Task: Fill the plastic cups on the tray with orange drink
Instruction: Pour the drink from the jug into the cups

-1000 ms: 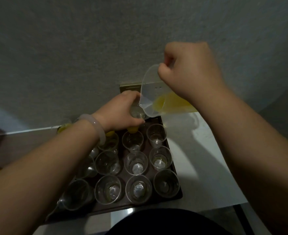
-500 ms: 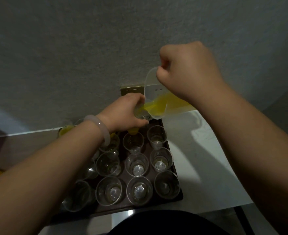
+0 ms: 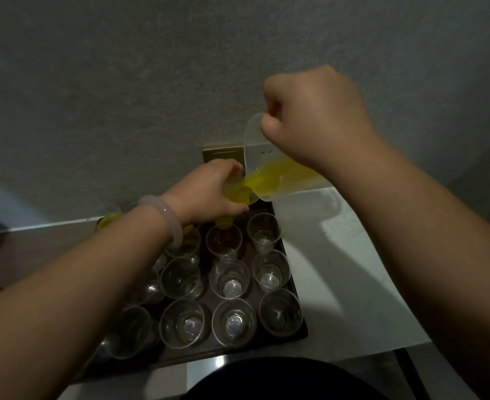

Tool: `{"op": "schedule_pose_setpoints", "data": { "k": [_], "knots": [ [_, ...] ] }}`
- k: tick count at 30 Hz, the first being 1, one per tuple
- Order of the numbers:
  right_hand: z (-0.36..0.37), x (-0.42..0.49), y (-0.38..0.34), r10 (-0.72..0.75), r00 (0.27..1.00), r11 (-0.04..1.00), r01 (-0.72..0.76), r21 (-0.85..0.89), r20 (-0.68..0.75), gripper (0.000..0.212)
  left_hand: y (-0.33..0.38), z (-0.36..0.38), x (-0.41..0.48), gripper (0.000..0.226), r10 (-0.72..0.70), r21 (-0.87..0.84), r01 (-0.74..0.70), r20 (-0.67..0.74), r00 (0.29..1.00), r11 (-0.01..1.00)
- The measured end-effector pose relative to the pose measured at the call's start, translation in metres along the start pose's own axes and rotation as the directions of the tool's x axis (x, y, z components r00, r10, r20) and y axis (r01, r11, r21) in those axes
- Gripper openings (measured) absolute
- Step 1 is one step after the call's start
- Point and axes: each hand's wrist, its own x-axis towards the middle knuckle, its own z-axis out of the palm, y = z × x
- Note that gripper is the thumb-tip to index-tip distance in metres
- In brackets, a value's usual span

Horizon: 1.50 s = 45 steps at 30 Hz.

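Right hand (image 3: pixel 313 119), right of centre: fist curled tight on rear of translucent jug (image 3: pixel 255 148), handle hidden. Jug tilted left, spout low. Orange drink (image 3: pixel 275 177) runs from spout into plastic cup (image 3: pixel 239 194) at frame centre. Left hand (image 3: pixel 209 189) grips that cup, fingers wrapped round it, over far end of tray (image 3: pixel 206 301). Pale bracelet (image 3: pixel 168 217) on left wrist. Empty clear cups (image 3: pixel 229 280) upright in rows on dark tray, lower centre. Tray sits on white worktop (image 3: pixel 339 269).

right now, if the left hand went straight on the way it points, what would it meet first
Most likely the jug, tipped over the cup the left hand holds; the wall sits behind it, though depth is unclear.
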Motion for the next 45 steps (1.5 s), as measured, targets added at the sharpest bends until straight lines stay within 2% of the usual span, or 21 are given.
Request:
{"op": "schedule_pose_setpoints", "data": {
  "k": [20,31,39,45],
  "knots": [
    [0.002,0.001,0.003,-0.013,1.0,0.999,0.012,-0.039,-0.017,0.015,-0.003,0.002,0.003,0.076,0.001,0.025,-0.001,0.003,1.0,1.0],
    [0.003,0.0,0.01,-0.005,0.999,1.0,0.005,0.003,-0.048,0.011,0.0,0.001,0.006,0.076,0.007,0.012,-0.007,-0.004,1.0,1.0],
    [0.011,-0.006,0.031,0.185,0.979,0.966,-0.166,0.199,-0.082,0.011,0.001,-0.001,0.009,0.077,0.009,0.001,-0.009,-0.031,0.999,1.0],
    [0.023,-0.018,0.058,0.444,0.894,0.839,-0.391,0.379,-0.061,0.009,0.004,-0.003,0.009,0.073,0.004,-0.046,-0.007,-0.058,0.998,0.999]
  ]
}}
